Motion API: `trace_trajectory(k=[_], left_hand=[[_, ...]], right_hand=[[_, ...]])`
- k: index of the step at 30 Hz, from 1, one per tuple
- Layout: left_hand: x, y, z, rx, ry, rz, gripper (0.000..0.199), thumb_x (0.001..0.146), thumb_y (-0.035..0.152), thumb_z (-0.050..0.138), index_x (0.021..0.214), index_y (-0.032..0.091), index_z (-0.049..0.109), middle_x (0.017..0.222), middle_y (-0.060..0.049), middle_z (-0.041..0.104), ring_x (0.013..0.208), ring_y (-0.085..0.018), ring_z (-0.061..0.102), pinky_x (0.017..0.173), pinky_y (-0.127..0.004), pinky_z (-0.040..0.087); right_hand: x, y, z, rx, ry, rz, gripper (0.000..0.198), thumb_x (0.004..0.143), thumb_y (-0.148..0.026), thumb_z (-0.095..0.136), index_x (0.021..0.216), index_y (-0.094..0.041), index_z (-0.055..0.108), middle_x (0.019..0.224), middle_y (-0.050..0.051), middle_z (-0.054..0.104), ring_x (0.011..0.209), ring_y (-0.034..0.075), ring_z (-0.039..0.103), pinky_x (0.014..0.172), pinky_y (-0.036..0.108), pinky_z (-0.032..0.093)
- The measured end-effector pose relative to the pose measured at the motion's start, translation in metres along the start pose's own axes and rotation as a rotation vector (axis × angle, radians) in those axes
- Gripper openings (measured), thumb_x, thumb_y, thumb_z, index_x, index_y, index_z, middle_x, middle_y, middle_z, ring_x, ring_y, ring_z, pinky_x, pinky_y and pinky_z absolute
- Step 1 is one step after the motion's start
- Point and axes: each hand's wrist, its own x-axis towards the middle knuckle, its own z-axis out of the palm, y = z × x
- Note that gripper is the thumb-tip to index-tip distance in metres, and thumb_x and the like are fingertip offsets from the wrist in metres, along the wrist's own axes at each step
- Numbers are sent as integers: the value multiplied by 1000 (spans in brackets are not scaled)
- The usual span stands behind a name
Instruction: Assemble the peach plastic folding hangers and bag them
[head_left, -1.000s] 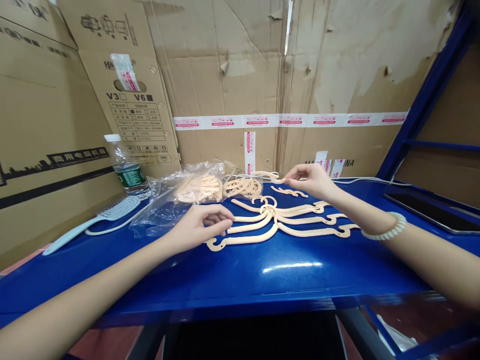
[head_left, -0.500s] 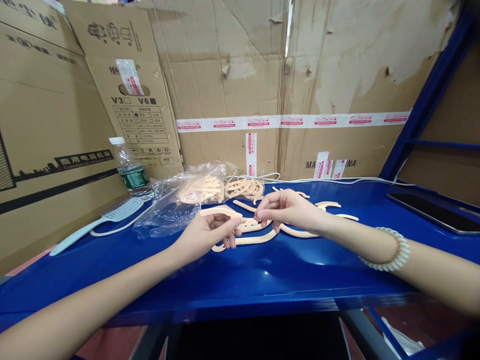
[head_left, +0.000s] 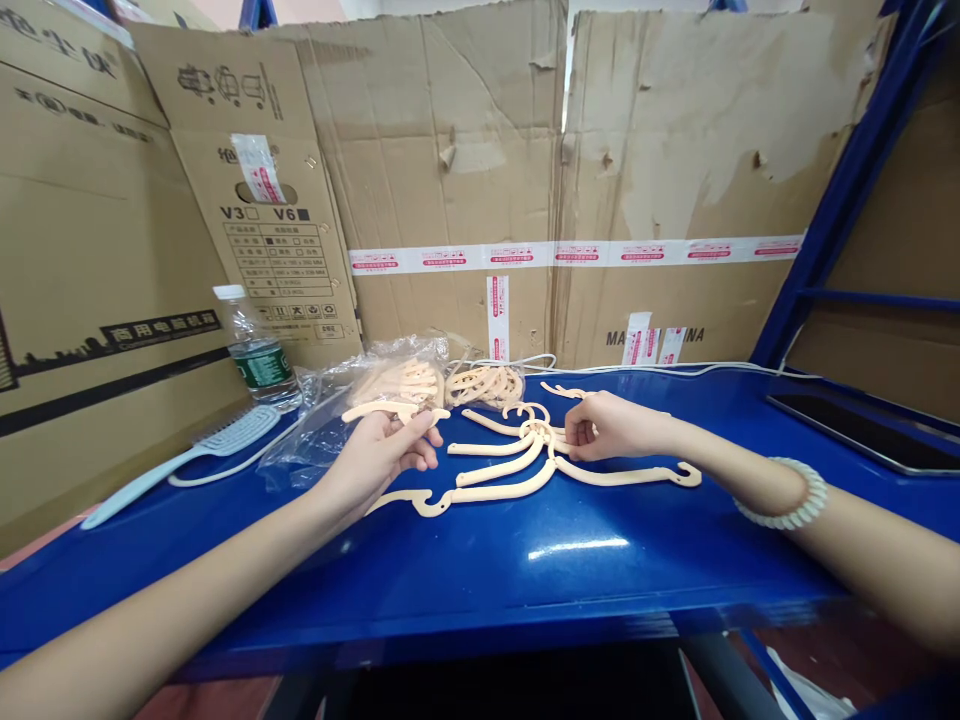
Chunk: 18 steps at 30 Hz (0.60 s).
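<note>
My left hand (head_left: pixel 386 450) is raised over the left side of the table, thumb and fingers pinching a beige plastic hanger arm (head_left: pixel 377 409). My right hand (head_left: pixel 622 428) is down at the middle of the hanger parts, fingers curled; what they grip is hidden behind the hand. Beside it lie several folding hangers, with their curved hooks (head_left: pixel 536 425) bunched together and their arms (head_left: pixel 506 490) spread to the left. Another arm with a notched end (head_left: pixel 622 477) reaches right, below my right hand. One more notched piece (head_left: pixel 409 498) lies partly behind my left wrist.
Clear plastic bags of beige parts (head_left: pixel 484 385) stand at the back. To the left are a water bottle (head_left: pixel 259 355), a light blue hairbrush (head_left: pixel 187 460) and a white cable. A dark tablet-like device (head_left: pixel 870 432) lies at right. Cardboard (head_left: pixel 450 180) walls the blue table (head_left: pixel 480 570).
My hands have moved apart. The left went left with the hanger arm; the right shifted right and down to the parts. More of the hangers now shows between them.
</note>
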Motion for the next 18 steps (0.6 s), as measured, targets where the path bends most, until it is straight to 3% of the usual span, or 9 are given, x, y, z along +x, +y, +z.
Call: trace_trajectory(k=[5,9,13,15,18], left_hand=[[2,-1,-2,-54,56,1,30,73,37,77,76,13,59,65,-1,63,53,-9,55,50,-20,43],[4,-6,-5,-123,64,-46,31,72,32,77,92,12,63,61,2,60,53,-8,55,52,-20,44],[5,-9,-5,-165,47,-67,32,70,29,79,92,12,64,64,2,62,55,-8,56,53,-19,45],[4,-8,-4,-175,30,-64,32,67,28,82,89,12,64,67,1,63,56,-7,56,55,-18,46],[3,-6,-2,-165,-21,-43,31,66,29,84,85,13,64,72,0,65,58,-6,56,58,-18,47]], right_hand=[[5,9,4,-2,114,-1,4,70,-22,63,68,-18,64,68,3,68,62,16,61,55,25,42],[13,21,6,88,294,38,11,73,-26,62,67,-18,57,66,3,66,60,16,60,57,27,43],[13,26,0,241,445,-9,16,73,-32,62,80,-19,56,73,3,65,68,18,62,66,30,49],[8,24,-10,248,467,-33,19,76,-35,60,85,-19,57,75,4,64,72,18,61,68,31,50],[-5,16,-27,191,381,-98,17,79,-37,58,78,-19,57,75,4,61,72,18,58,64,29,47]])
